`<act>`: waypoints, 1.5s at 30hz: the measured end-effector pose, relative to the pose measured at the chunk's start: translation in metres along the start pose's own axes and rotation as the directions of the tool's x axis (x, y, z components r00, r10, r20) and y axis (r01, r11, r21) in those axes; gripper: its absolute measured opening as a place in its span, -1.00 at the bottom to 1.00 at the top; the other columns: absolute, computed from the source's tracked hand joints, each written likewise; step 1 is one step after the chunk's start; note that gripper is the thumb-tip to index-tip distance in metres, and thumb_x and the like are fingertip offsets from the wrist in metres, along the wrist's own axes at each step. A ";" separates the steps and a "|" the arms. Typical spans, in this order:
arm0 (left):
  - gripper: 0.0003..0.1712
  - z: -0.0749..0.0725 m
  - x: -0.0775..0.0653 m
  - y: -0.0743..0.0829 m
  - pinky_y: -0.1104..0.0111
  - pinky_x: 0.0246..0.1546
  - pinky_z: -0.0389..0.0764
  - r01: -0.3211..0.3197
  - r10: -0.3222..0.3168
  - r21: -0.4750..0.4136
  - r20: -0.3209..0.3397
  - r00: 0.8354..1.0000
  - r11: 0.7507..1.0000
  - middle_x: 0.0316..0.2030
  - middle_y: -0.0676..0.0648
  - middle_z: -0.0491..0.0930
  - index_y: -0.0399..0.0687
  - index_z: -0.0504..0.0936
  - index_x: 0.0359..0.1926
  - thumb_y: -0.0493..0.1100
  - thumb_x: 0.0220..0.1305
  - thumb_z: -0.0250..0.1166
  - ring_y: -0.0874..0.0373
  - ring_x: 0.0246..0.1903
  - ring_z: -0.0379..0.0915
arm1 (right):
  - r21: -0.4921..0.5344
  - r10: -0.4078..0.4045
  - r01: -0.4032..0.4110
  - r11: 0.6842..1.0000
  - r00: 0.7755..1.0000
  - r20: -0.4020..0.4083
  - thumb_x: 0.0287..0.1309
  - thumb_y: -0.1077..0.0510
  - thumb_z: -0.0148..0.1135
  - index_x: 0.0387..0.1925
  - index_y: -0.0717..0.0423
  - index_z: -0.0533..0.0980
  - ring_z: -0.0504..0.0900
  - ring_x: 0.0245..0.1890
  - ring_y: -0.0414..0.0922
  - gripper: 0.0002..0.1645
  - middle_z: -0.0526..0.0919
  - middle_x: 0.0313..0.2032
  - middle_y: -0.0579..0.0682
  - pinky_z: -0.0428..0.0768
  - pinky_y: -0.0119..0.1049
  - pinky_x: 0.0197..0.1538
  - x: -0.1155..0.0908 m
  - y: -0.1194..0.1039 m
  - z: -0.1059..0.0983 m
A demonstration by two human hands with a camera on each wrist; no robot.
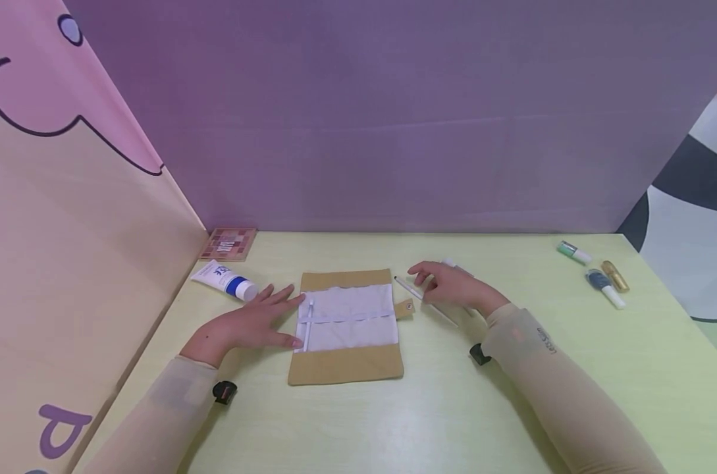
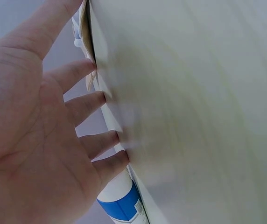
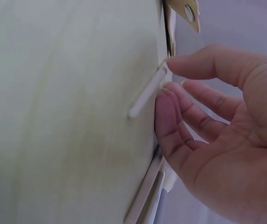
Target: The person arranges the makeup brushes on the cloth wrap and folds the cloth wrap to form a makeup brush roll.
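A tan fabric roll case [image 1: 346, 365] lies unfolded, its pale lining crossed by an elastic band. A slim white stick [image 1: 308, 329] is tucked under the band at the left. My left hand [image 1: 254, 327] rests at the case's left edge, fingers spread, thumb and index fingertip on the edge. To the right of the case, my right hand [image 1: 453, 286] pinches a slim white pen [image 3: 146, 93] with a dark tip, thumb on one side and curled fingers on the other. Several other slim sticks [image 3: 147, 186] lie beside and partly under this hand.
A white tube with a blue band [image 1: 224, 280] lies beyond my left hand, near a reddish palette [image 1: 228, 244]. At the right lie a green bottle [image 1: 573, 252], a dark blue bottle [image 1: 604, 288] and a gold tube [image 1: 615, 276]. The case's snap tab [image 1: 404, 308] sticks out rightward.
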State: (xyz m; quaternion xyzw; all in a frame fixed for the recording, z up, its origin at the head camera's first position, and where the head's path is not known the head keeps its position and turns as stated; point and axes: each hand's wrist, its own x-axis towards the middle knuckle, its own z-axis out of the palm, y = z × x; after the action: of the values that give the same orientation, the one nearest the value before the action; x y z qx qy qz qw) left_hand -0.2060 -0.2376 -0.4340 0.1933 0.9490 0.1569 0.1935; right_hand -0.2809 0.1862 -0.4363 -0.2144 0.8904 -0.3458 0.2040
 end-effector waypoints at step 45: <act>0.20 0.000 0.001 -0.002 -0.56 0.52 -0.01 0.019 -0.019 -0.014 0.004 1.000 1.000 0.75 -0.23 -0.14 0.14 0.08 0.73 0.43 0.27 0.42 -0.54 0.69 -0.40 | -0.110 -0.045 0.041 0.993 0.998 -0.039 0.30 0.32 0.28 0.42 0.23 0.51 0.66 0.08 0.05 -0.35 0.65 0.13 0.19 0.70 -0.11 0.14 0.011 -0.012 0.007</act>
State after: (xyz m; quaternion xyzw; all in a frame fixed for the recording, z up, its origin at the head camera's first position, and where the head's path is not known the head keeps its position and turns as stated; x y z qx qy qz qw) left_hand -0.2068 -0.2388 -0.4352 0.1831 0.9493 0.1613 0.1981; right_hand -0.2832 0.1684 -0.4352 -0.2370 0.9072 -0.3054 0.1659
